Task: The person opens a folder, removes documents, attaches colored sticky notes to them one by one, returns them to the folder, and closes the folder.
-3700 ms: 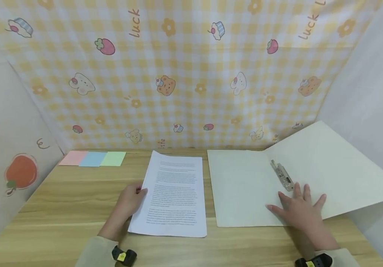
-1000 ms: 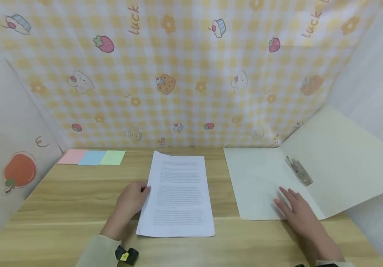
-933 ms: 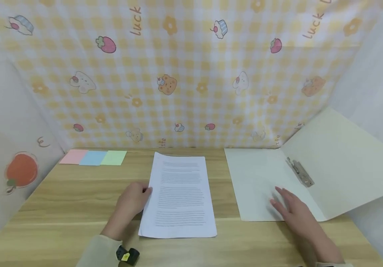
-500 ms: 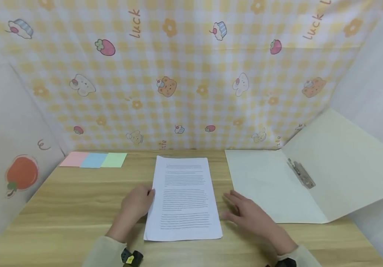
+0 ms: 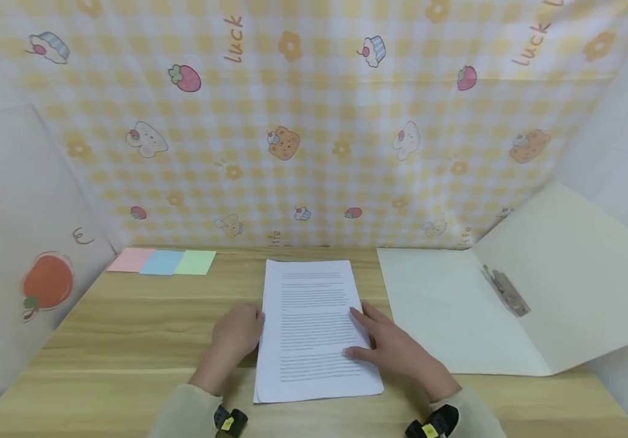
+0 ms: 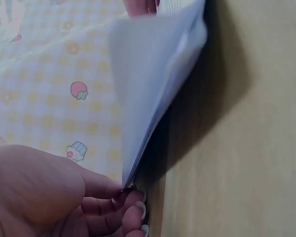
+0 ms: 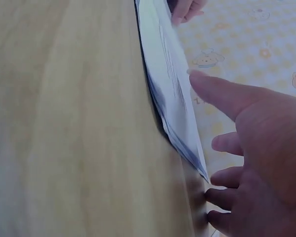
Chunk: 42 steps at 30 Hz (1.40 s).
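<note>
A stack of printed paper (image 5: 314, 340) lies at the middle of the table in the head view, its text facing up. My left hand (image 5: 240, 328) pinches the stack's left edge between thumb and curled fingers; the left wrist view shows the sheets (image 6: 148, 84) rising from that pinch, tilted off the wood. At the opposite edge, my right hand (image 5: 396, 350) has its thumb over the printed side and its other fingers spread along the border. In the right wrist view, that hand's thumb (image 7: 212, 91) is right at the paper's edge, with the fingers loosely extended.
On the right lies an opened white folder (image 5: 451, 310), its right cover raised toward the side wall. A metal lever clip (image 5: 505, 292) is fixed near its fold. Pink (image 5: 130, 260), blue (image 5: 162, 262) and green (image 5: 196, 262) paper notes lie at the back left.
My right hand has left the folder and come left to the stack's right edge. Gripped by my left hand, the stack has shifted a little right. Earlier, the folder slid right and its cover rose.
</note>
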Available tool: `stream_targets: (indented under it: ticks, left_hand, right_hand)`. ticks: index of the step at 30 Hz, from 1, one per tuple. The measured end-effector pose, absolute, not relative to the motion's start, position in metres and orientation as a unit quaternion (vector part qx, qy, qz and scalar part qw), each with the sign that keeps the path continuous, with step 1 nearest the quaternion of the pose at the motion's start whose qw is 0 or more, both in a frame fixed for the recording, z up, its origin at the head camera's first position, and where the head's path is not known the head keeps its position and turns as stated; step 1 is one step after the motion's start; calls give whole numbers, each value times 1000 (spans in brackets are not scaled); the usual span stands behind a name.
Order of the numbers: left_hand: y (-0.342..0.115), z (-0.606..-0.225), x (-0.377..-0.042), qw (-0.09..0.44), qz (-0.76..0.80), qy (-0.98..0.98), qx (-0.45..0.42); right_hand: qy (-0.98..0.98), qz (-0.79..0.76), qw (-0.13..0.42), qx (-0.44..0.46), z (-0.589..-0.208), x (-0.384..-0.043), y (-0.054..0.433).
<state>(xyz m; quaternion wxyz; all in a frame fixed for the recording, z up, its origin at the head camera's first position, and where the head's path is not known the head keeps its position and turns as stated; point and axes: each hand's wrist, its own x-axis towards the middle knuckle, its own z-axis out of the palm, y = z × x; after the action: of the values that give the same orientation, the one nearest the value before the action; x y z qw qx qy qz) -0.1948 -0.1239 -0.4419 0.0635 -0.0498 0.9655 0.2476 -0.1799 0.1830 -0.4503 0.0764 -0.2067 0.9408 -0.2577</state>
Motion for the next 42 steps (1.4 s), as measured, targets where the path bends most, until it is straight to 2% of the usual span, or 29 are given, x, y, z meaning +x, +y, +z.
stream_targets:
  ticks: [14,22,30,37,42]
  left_hand:
    - [-109,-441,-189,30,176,984,14]
    - [-108,-440,-186,32,188,982,-3]
    - [-112,-440,-192,37,211,977,-9]
    - [-115,-441,-193,45,224,973,-13]
    - [-118,-442,-193,45,243,969,-21]
  right_hand:
    - [946,-217,59,-232,-448,-161,179]
    - [949,-203,54,-234,-449,-154,168]
    - [956,-208,26,-204,-451,-163,169]
    - [951,-219,51,-213,-454,-167,172]
    - [952,-204,47,-222,-456,-167,169]
